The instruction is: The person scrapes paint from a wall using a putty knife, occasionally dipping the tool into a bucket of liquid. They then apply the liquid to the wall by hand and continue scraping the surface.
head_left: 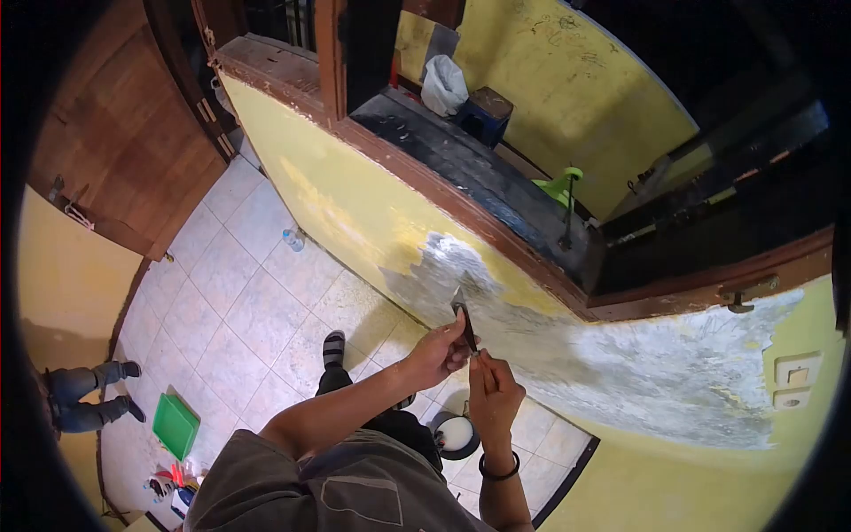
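A scraper (pixel 470 330) with a dark handle and a small metal blade is held up in front of the wall. My left hand (pixel 436 356) is closed round its handle, the thumb lying along it below the blade. At the handle's lower end, the fingers of my right hand (pixel 495 390) are pinched together; a black band circles that wrist. Behind the blade, the yellow wall (pixel 310 186) has a large scraped patch (pixel 656 359) of bare grey and white, with ragged paint edges.
A brown window frame (pixel 425 182) runs above the wall. A switch and socket (pixel 798 381) sit at right. On the tiled floor are a bottle (pixel 293 239), a round container (pixel 456 434) and a green tray (pixel 175 426). Another person's legs (pixel 89 399) show at left.
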A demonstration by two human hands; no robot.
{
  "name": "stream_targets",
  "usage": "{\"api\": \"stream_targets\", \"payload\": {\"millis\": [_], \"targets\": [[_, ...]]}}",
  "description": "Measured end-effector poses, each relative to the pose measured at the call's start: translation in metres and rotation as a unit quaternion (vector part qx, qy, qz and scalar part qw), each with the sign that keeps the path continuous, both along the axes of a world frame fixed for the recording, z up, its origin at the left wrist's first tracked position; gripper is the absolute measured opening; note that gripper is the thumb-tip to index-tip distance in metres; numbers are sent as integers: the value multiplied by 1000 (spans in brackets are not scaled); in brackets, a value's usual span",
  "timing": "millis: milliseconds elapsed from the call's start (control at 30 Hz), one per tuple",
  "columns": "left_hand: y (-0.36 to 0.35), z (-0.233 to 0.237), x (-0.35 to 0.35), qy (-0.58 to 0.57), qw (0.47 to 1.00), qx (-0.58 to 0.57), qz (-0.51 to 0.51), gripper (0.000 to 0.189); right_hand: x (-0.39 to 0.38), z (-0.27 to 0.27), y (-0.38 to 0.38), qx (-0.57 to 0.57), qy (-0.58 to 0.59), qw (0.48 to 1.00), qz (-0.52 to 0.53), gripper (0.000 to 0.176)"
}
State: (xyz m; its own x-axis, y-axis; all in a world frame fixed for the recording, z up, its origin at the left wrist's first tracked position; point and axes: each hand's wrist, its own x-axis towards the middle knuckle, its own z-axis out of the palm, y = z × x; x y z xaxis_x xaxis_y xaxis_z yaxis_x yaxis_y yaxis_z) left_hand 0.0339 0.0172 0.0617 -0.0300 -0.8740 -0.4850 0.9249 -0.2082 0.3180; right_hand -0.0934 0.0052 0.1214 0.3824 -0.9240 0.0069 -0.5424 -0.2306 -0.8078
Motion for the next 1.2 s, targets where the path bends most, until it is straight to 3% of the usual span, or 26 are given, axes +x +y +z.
{"api": "stream_targets", "payload": {"millis": [67, 300, 400, 433, 500, 567, 633, 700, 767, 933, 1033, 1200], "targets": [[-2, -12, 15, 62, 998, -10, -6, 45, 22, -4, 0, -111, -10, 994, -2, 12], [-8, -23, 51, 101, 994, -31, 8, 40, 67, 0, 7, -127, 91, 988, -15, 10], [-34, -42, 74, 103, 993, -25, 50, 37, 113, -25, -23, -197, 68, 978, -14, 10], [-42, -42, 82, 121, 985, -15, 119, 38, 124, -28, -29, -213, 67, 975, -4, 10], [-31, -44, 94, 102, 990, -20, 90, 40, 131, -18, -24, -176, 119, 977, 16, 13], [-17, -41, 90, 89, 996, -6, 30, 41, 123, -16, -4, -252, 153, 954, 56, 11], [-11, -32, 85, 67, 997, 10, -47, 42, 118, -32, 1, -238, 112, 965, 23, 10], [-18, -44, 89, 56, 997, 4, -45, 41, 117, -49, 3, -258, 87, 962, -30, 10], [-24, -57, 86, 62, 998, -11, -31, 40, 110, -65, 7, -171, 85, 979, -75, 12], [-30, -47, 85, 66, 995, -74, 15, 38, 112, -54, 2, -220, 74, 969, -86, 13], [-32, -46, 78, 71, 997, -25, 31, 34, 102, -56, -3, -222, 84, 970, -43, 12], [-15, -42, 62, 54, 998, -38, -21, 37, 88, -55, 1, -257, 7, 966, -19, 12]]}}
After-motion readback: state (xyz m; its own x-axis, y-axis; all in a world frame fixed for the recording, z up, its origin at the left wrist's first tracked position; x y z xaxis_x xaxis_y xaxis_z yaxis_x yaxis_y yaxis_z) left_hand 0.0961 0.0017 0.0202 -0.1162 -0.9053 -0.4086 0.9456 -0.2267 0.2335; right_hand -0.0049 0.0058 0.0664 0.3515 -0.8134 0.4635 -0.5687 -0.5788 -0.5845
